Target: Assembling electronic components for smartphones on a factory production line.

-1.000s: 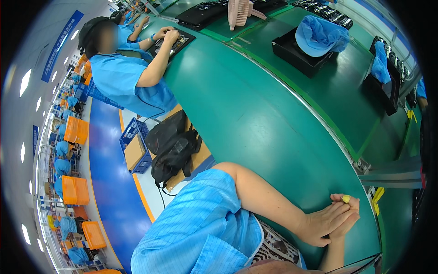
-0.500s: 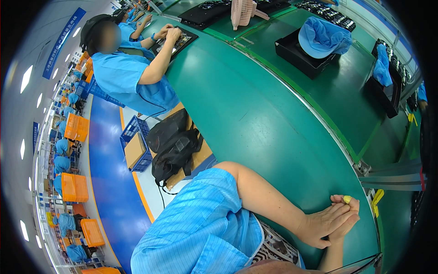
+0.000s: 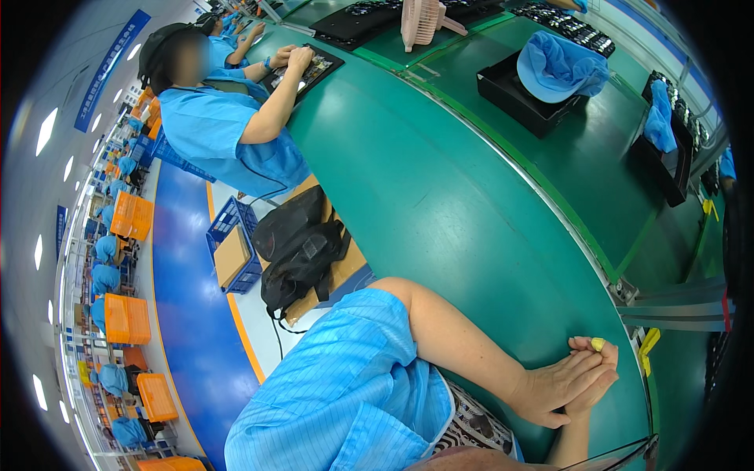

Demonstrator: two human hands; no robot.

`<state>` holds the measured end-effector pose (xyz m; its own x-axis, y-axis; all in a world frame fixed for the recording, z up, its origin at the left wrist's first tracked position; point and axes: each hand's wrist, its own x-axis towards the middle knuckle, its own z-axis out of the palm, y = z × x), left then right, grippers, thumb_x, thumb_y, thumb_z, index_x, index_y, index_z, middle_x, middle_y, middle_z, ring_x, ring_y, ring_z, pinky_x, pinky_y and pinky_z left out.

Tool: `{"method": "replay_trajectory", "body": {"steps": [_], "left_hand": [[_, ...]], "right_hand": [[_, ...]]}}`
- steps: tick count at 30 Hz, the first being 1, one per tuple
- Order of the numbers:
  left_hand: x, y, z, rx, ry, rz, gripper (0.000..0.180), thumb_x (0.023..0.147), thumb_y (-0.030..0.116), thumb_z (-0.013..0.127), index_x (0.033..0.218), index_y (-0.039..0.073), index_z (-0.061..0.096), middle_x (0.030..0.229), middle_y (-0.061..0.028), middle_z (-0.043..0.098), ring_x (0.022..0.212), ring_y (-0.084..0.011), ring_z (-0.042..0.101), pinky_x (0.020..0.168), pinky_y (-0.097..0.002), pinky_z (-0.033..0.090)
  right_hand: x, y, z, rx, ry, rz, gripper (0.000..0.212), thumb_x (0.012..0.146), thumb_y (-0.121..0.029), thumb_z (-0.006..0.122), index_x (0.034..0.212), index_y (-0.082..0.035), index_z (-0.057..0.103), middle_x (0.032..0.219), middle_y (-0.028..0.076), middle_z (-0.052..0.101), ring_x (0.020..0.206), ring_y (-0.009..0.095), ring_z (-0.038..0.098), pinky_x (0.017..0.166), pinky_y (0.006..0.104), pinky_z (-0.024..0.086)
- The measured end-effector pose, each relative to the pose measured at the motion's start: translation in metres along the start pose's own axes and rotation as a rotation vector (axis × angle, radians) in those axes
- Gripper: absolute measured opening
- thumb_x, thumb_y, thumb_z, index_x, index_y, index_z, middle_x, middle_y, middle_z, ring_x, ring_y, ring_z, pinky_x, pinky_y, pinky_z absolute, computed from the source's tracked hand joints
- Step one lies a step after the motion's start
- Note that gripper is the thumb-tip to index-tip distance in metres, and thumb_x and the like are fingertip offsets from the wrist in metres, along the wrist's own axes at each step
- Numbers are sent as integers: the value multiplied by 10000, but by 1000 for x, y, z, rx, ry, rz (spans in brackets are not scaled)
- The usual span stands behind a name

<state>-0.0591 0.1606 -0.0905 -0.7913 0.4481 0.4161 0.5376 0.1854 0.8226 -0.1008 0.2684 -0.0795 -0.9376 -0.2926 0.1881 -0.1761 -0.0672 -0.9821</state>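
My left hand (image 3: 543, 390) lies across my right hand (image 3: 583, 399) over the right part of the green tabletop (image 3: 440, 204). The left fingers are stretched out and laid together on the other hand, so this hand is open and no tool shows in it. Most of the right hand's fingers are covered; whether it is open or closed cannot be told. A yellow finger cover (image 3: 598, 344) sits on a fingertip at the far side of the two hands. My left forearm comes in from a blue striped sleeve (image 3: 338, 377); the right one rises from the lower edge.
At the far left a co-worker (image 3: 220, 133) handles a dark tray (image 3: 320, 72) of small parts. Beyond the metal rail (image 3: 542, 196) stand a pink fan (image 3: 418, 27) and a black box (image 3: 522, 102) bearing a blue cap (image 3: 554, 71). Black bags (image 3: 302, 251) lie beside the table.
My hands keep the same position. The whole view has shifted very slightly; nothing has been picked up or let go.
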Motion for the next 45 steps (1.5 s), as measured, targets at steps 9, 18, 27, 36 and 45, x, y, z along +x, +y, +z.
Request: {"method": "replay_trajectory", "body": {"steps": [9, 18, 27, 36, 45], "left_hand": [[1, -1, 0, 25, 9, 1, 1003, 696, 205, 664, 1402, -133, 37, 1410, -376, 113, 1337, -534, 108, 1114, -539, 139], [1, 1, 1, 16, 97, 34, 946, 717, 182, 672, 1393, -134, 89, 1365, -340, 187, 1276, -515, 211, 1081, -544, 196], [4, 3, -3, -66, 99, 34, 948, 703, 123, 679, 1390, -119, 72, 1338, -340, 231, 1232, -505, 283, 1056, -546, 235], [1, -1, 3, -50, 38, 10, 1060, 663, 137, 694, 1407, -115, -17, 1405, -371, 115, 1334, -529, 130, 1112, -538, 140], [3, 5, -3, 20, 97, 57, 1004, 702, 145, 692, 1400, -134, 27, 1388, -342, 166, 1285, -529, 209, 1081, -550, 206]], "right_hand": [[0, 0, 0, 26, -5, 25, 728, 935, -642, 182, 1090, -5, 500, 946, 175, 599, 842, 246, 585, 745, 336, 448], [-1, 1, -1, 9, 3, 16, 744, 933, -646, 179, 1089, 5, 504, 962, 177, 601, 845, 249, 596, 741, 328, 459], [4, -7, 3, -139, 30, -35, 775, 942, -630, 179, 937, 36, 576, 886, 178, 639, 765, 235, 617, 696, 320, 478], [3, -8, 4, -150, 42, -37, 734, 964, -588, 173, 953, 34, 563, 869, 182, 641, 756, 227, 614, 670, 304, 477], [3, -6, 2, -106, 43, -38, 702, 969, -571, 188, 994, 32, 547, 869, 198, 634, 760, 239, 612, 665, 313, 476]]}}
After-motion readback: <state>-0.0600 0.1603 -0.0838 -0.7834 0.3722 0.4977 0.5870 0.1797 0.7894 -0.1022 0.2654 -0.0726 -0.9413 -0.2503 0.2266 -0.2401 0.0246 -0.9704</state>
